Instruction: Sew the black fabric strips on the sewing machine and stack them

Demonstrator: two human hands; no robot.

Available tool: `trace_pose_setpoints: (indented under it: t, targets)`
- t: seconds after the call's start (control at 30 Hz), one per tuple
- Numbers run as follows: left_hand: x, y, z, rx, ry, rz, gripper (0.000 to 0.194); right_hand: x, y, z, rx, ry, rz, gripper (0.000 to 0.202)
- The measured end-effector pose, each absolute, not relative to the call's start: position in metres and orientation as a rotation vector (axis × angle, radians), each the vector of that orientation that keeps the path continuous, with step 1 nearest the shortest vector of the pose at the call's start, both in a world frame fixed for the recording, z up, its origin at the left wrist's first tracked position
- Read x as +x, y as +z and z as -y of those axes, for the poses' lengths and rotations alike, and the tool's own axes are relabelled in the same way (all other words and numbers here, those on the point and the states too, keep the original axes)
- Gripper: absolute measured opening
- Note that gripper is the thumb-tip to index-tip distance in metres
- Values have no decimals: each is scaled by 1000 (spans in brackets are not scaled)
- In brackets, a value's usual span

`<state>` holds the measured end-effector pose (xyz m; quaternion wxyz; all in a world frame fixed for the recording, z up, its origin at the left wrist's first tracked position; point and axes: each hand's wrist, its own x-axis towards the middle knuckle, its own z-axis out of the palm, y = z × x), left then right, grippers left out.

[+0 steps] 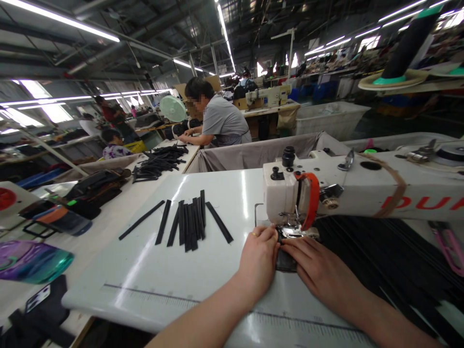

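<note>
My left hand [259, 251] is closed with its fingertips pressed on a small black fabric piece [285, 261] just in front of the presser foot [291, 232]. From the other side, my right hand [319, 266] grips the same piece, its fingers bent over the edge. The hands nearly touch, and the upper part of the piece is hidden beneath fingers and foot. Above them stands the white sewing machine [351, 186] with an orange guard [311, 200]. To the left, several black fabric strips [190, 222] lie on the pale machine table [145, 270].
Long black strips [384, 261] lie right of my right hand, beside pink-handled snips [447, 249]. A purple-green bottle [34, 261] and a phone [38, 297] are at the left. Beyond the table are a strip pile [159, 162] and a seated co-worker [224, 118].
</note>
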<state>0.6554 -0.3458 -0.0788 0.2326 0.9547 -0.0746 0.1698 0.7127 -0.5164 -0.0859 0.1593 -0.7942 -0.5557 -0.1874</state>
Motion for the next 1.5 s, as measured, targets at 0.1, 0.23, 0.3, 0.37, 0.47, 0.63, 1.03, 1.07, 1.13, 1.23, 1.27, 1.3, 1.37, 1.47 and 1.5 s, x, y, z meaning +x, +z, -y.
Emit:
trace_pose_setpoints:
  t: [0.1,0.23,0.3,0.37,0.47,0.63,1.03,1.07,1.13,1.23,1.27,1.3,1.37,1.47,1.5]
  targets:
    - [657,-81,346,2623,444,180,26,713,-87,516,-2265,-574,1573,43]
    - [658,-83,346,2642,424,189,28,712,-88,516,-2292,-612,1583,42]
    - [659,-82,346,2650,421,187,28,712,-88,516,-2294,-616,1590,42]
    - [659,-80,346,2660,416,175,27,713,-89,516,-2298,-611,1586,42]
    - [660,-77,346,2668,412,195,27,713,-89,515,-2294,-603,1590,42]
    - [660,-80,345,2679,395,208,27,713,-86,516,-2265,-552,1582,43]
    - [655,-59,300,2929,264,-673,18,716,-96,520,-2261,-465,1551,38]
    - [656,-59,293,2933,264,-785,19,716,-96,520,-2254,-431,1538,38]
    - [660,-63,286,2915,312,-747,25,714,-92,519,-2238,-341,1509,37]
    - [669,-73,292,2843,341,-168,29,709,-84,519,-2172,-198,1529,37]
    - [672,-75,296,2814,306,21,28,707,-82,519,-2143,-158,1554,37]
    - [674,-76,298,2796,261,152,26,707,-80,519,-2116,-129,1579,37]
    - [675,-74,299,2817,216,183,24,706,-80,519,-2089,-123,1601,38]
    - [673,-66,296,2928,250,-195,22,708,-83,521,-2098,-176,1576,39]
    - [672,-64,296,2971,248,-331,23,709,-85,521,-2102,-190,1571,40]
